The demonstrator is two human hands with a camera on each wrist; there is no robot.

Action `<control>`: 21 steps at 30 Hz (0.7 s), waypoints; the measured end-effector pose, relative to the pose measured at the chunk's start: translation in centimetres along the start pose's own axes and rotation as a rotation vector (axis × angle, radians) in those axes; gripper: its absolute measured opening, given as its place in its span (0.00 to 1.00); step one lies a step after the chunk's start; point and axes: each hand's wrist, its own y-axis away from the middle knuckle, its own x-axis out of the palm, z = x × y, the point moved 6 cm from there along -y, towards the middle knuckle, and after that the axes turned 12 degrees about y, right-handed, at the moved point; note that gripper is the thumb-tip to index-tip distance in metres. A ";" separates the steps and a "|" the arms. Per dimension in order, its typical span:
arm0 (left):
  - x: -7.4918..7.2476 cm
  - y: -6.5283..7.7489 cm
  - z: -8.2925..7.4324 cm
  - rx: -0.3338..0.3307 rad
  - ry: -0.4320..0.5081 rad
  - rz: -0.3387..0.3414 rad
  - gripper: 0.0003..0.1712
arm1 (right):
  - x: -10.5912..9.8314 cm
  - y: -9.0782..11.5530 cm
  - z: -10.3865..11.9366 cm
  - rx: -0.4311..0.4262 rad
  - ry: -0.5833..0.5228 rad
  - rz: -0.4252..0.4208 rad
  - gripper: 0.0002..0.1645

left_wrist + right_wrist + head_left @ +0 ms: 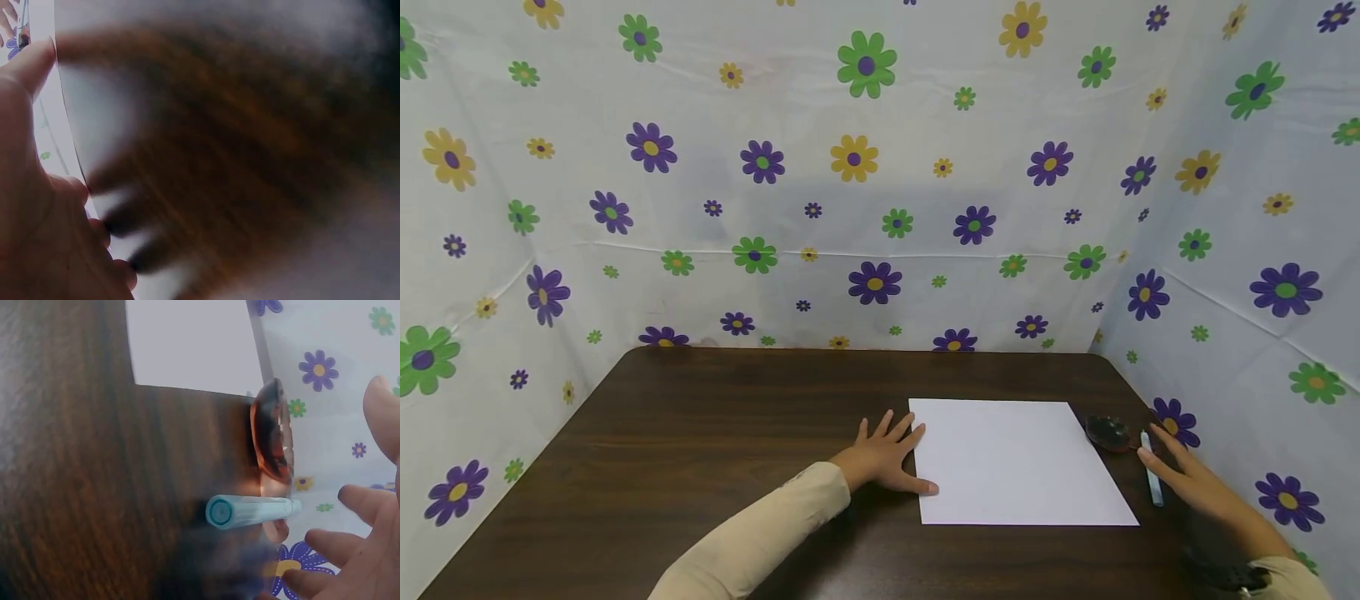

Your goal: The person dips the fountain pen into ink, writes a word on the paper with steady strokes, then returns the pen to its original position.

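A blank white sheet of paper (1015, 462) lies on the table. My left hand (883, 457) rests at its left edge with fingers spread, the thumb lying over the paper. In the left wrist view that palm and thumb (34, 69) touch the sheet's edge. My right hand (1198, 487) hovers beside a pale blue marker (250, 511), fingers extended and apart from it in the right wrist view. Beyond the marker is a dark, glossy oval thing with a translucent amber rim and handle-like end (273, 434); its kind is unclear.
The dark wooden table (737, 400) extends to the left of the paper. A white flowered cloth (925, 192) hangs behind it and along the right side, close to my right hand. A dark band (1225, 575) circles my right wrist.
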 end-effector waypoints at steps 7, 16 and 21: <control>-0.1 -0.2 0.1 0.005 0.009 0.004 0.59 | -0.5 -0.2 -1.1 0.082 -0.112 0.057 0.50; -0.4 0.4 -0.7 0.014 0.014 0.000 0.58 | -0.6 -0.3 -3.0 0.266 -0.210 0.122 0.55; -0.6 0.7 -1.0 0.012 0.020 0.000 0.58 | -0.4 -0.5 -3.1 0.327 -0.249 0.089 0.53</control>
